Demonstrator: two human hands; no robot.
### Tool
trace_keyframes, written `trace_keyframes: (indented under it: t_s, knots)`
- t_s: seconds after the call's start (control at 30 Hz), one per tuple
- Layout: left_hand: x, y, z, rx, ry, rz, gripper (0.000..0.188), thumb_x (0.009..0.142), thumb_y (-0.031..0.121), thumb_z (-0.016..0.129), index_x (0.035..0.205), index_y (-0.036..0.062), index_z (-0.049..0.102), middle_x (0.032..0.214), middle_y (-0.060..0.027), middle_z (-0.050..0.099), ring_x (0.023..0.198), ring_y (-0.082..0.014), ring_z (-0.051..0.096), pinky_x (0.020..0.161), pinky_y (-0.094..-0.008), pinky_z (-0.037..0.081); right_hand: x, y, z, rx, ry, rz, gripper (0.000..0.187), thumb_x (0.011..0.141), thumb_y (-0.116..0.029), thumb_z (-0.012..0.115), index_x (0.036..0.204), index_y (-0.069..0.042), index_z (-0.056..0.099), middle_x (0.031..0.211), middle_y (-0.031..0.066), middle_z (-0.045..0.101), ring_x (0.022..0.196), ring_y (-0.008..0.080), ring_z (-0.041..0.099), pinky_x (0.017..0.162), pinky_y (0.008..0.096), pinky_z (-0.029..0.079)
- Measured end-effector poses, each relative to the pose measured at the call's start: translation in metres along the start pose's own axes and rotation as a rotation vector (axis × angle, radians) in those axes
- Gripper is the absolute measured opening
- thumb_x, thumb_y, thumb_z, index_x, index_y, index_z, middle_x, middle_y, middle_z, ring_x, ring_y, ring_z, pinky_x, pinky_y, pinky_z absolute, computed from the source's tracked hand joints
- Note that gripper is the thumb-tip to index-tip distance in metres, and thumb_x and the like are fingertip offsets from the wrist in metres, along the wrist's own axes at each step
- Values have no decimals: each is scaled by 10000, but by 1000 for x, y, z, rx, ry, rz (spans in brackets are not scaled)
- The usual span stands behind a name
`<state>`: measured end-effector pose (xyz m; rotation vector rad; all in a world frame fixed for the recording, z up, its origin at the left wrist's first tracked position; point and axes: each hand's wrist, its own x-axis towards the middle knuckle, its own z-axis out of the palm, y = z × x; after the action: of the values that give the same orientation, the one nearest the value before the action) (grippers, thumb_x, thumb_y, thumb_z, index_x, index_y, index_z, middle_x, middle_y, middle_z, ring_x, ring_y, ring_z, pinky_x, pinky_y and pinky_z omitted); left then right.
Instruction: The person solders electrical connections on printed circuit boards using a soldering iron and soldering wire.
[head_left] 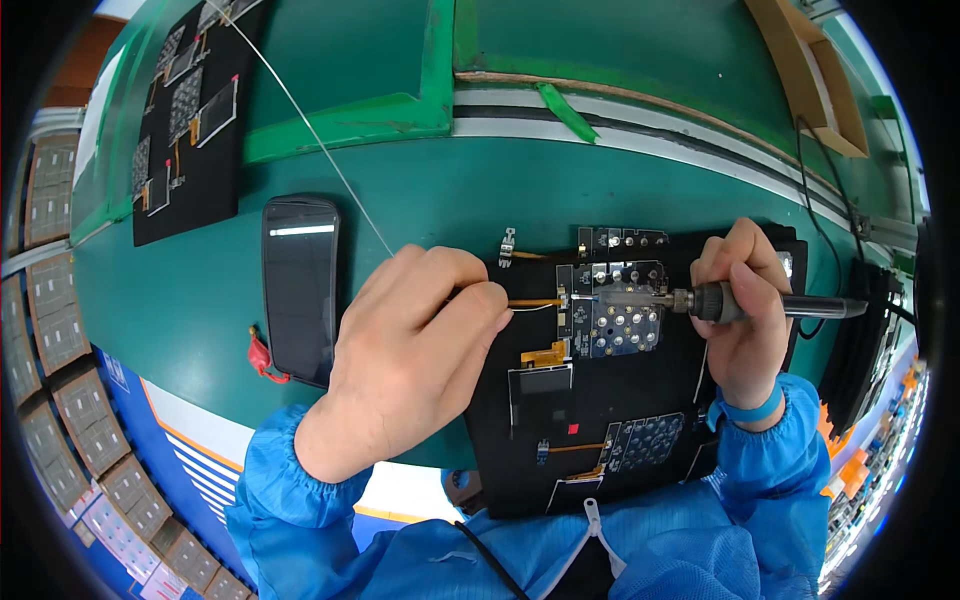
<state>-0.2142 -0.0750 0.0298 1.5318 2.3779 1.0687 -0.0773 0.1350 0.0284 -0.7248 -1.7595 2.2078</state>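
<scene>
My right hand (748, 350) grips the dark handle of a soldering iron (825, 307), with its tip pointing left. The tip meets the left edge of a small dark circuit board (625, 325) dotted with round metal contacts. From the left, my left hand (405, 350) pinches a thin solder wire (320, 150) that trails off to the upper left. A short end of it shows past my fingertips, beside an orange flex cable (535, 302) running to the board's edge. Whether my fingers also touch that cable is hidden. Below hangs a small screen (540, 385), joined by another orange flex.
A black foam mat (620, 385) carries the boards, including another board (645, 443) nearer me. A black phone (300, 290) and a small red object (258, 352) lie left. A second mat with boards (190, 130) is far left; a cardboard box (810, 75) stands far right.
</scene>
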Motion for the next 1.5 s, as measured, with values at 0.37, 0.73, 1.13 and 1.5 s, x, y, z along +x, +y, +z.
trace_keyframes:
  t_s: [0.37,0.73,1.13,1.5]
  knots:
    - [5,1,10,57,-18,64,206,588,-43,692,756,19,589,752,-91,509,623,-240,487,522,-316,384,1,1,0,-82,-28,-50,226,806,-243,515,754,-32,454,702,62,474,519,46,322,465,184,247]
    - [6,4,18,70,-52,78,209,603,-51,681,774,11,578,746,-95,511,614,-250,481,524,-318,385,0,3,1,-95,-29,-64,207,782,-227,518,735,-36,455,691,55,462,570,65,336,481,197,249]
    - [33,7,5,-223,-335,-385,68,712,11,651,751,-6,598,447,-15,263,418,-99,259,411,-281,221,2,5,-1,-120,-8,-61,224,778,-243,522,730,-36,451,700,55,463,568,63,329,485,193,246]
    - [47,2,5,-285,-501,-441,61,700,26,619,711,-29,593,430,-16,283,404,-103,262,419,-278,239,2,4,-6,-120,-67,-88,202,778,-209,509,736,-20,454,701,56,460,639,94,369,584,226,276]
